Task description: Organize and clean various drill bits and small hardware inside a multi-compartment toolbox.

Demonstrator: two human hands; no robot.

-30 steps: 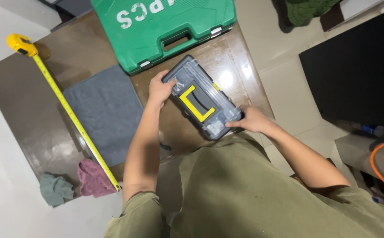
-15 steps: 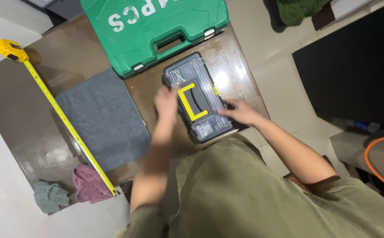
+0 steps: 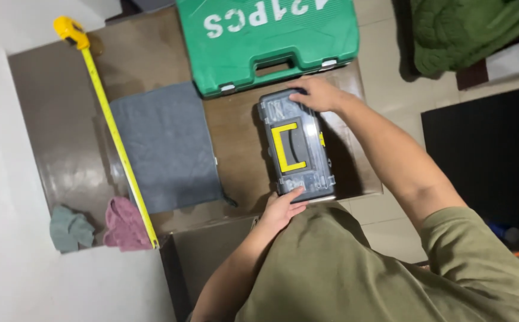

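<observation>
A small grey toolbox (image 3: 296, 147) with a clear lid and a yellow-framed handle lies flat on the brown table (image 3: 62, 125), its long side pointing away from me. My left hand (image 3: 281, 207) holds its near end at the table's front edge. My right hand (image 3: 317, 94) grips its far end, next to the green tool case (image 3: 268, 39). Both arms wear short olive sleeves.
A grey cloth mat (image 3: 164, 146) lies left of the toolbox. An extended yellow tape measure (image 3: 113, 128) runs along the mat's left side. A pink rag (image 3: 124, 223) and a grey-green rag (image 3: 68, 229) sit at the table's near left corner. A green fabric bundle (image 3: 468, 30) lies on the floor, far right.
The toolbox has turned from slanted to lengthwise. My left hand moved from its far end to the near end; my right hand moved from the near end to the far end.
</observation>
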